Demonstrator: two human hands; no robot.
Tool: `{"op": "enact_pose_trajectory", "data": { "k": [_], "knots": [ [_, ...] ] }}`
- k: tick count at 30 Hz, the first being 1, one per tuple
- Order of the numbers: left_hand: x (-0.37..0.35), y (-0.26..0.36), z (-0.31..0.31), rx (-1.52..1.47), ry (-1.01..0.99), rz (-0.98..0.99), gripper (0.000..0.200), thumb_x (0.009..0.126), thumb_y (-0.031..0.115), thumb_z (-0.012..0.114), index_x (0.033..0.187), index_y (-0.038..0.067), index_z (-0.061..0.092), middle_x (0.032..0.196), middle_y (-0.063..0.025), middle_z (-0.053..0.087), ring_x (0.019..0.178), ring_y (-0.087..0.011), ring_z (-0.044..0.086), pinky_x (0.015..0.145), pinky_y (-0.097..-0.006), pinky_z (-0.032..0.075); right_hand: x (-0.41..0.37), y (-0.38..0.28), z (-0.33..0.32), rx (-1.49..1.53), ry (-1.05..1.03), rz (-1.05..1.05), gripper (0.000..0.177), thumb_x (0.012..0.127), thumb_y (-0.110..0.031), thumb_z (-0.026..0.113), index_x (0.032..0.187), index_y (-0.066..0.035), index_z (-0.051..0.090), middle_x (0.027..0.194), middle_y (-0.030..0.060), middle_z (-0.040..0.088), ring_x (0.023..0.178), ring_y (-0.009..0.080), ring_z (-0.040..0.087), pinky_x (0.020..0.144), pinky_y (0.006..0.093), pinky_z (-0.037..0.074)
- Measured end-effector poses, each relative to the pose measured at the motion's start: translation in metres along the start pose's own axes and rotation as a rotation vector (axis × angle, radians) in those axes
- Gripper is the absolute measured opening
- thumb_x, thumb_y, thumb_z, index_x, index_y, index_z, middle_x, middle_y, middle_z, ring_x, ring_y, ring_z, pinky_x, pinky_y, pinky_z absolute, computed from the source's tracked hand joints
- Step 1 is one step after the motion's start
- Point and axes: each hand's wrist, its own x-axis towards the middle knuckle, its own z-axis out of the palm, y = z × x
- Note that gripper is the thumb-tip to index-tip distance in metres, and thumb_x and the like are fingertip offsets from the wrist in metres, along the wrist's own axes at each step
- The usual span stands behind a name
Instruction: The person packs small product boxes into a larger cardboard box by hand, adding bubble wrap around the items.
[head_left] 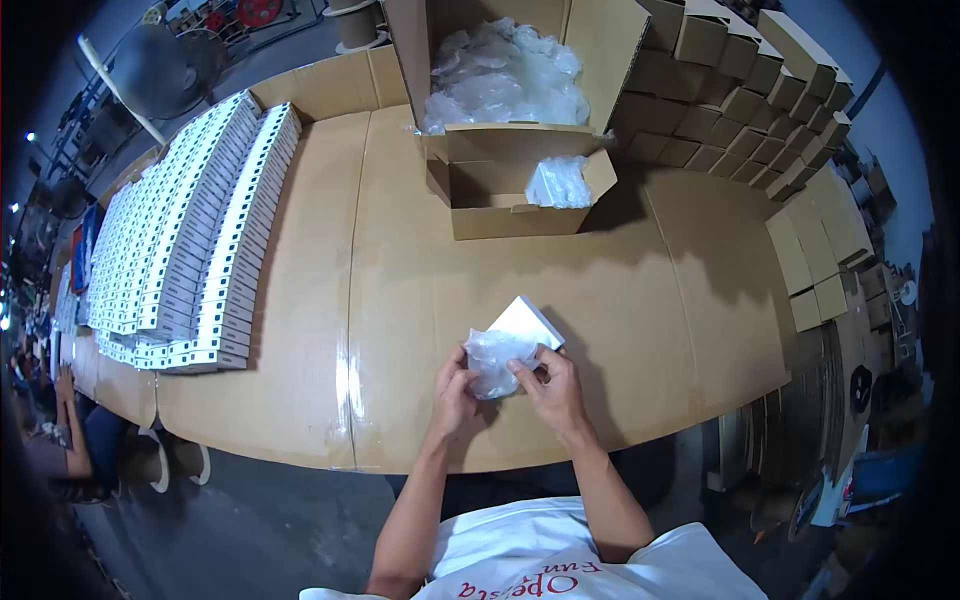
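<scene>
A small white box [527, 322] is tilted in front of me, its lower end inside a clear plastic bag [490, 352]. My left hand [456, 396] pinches the bag's left edge. My right hand [552, 392] is closed at the right side, its thumb on the bag and its fingers by the box; the fingertips are partly hidden. Beyond my hands stands an open brown carton [490, 222] with a bagged white box [560, 184] at its right end.
Behind the carton, a larger box [612, 60] holds a heap of clear plastic bags [508, 75]. Long stacks of white boxes [190, 230] line the left. Brown cartons [730, 100] are piled at the back right. Another person's arm [70, 420] shows at far left.
</scene>
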Motion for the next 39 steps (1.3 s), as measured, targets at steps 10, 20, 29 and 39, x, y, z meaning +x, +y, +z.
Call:
{"op": "enact_pose_trajectory", "data": {
  "k": [10,20,29,39],
  "knots": [
    [0.003,-0.003,0.009,-0.110,0.196,0.220,0.021,0.103,0.018,0.058,0.116,0.002,0.057,0.104,-0.0041,0.065,0.088,-0.0088,0.062,0.075,-0.0258,0.053,-0.003,-0.004,-0.005,-0.079,0.040,-0.136,0.023,0.086,-0.012,0.079,0.080,0.002,0.062,0.070,0.0008,0.050,0.060,0.0077,0.043,0.053,0.0270,0.038],
    [0.004,0.004,-0.002,0.522,0.036,-0.009,0.035,0.087,0.009,0.078,0.117,-0.001,0.064,0.106,-0.0087,0.071,0.094,-0.0150,0.067,0.085,-0.0313,0.055,0.003,-0.035,-0.020,0.316,-0.009,-0.033,0.038,0.082,-0.008,0.083,0.109,0.009,0.062,0.097,0.0102,0.068,0.088,0.0156,0.068,0.077,0.0282,0.059],
    [0.013,-0.009,-0.006,0.303,0.140,0.123,0.028,0.090,0.009,0.076,0.114,-0.001,0.066,0.102,-0.0065,0.072,0.090,-0.0117,0.067,0.080,-0.0279,0.055,0.001,-0.028,-0.017,-0.284,-0.108,-0.123,0.014,0.085,-0.008,0.080,0.087,0.002,0.071,0.069,-0.0033,0.061,0.056,0.0037,0.050,0.049,0.0243,0.040],
    [0.013,-0.003,0.003,0.361,0.103,0.130,0.039,0.084,0.007,0.081,0.117,-0.003,0.063,0.103,-0.0089,0.072,0.089,-0.0134,0.069,0.079,-0.0283,0.057,0.008,-0.053,-0.056,-0.129,0.018,-0.052,0.022,0.095,-0.005,0.062,0.114,-0.004,0.073,0.103,0.0082,0.069,0.085,0.0106,0.062,0.072,0.0243,0.051]
  ]
}}
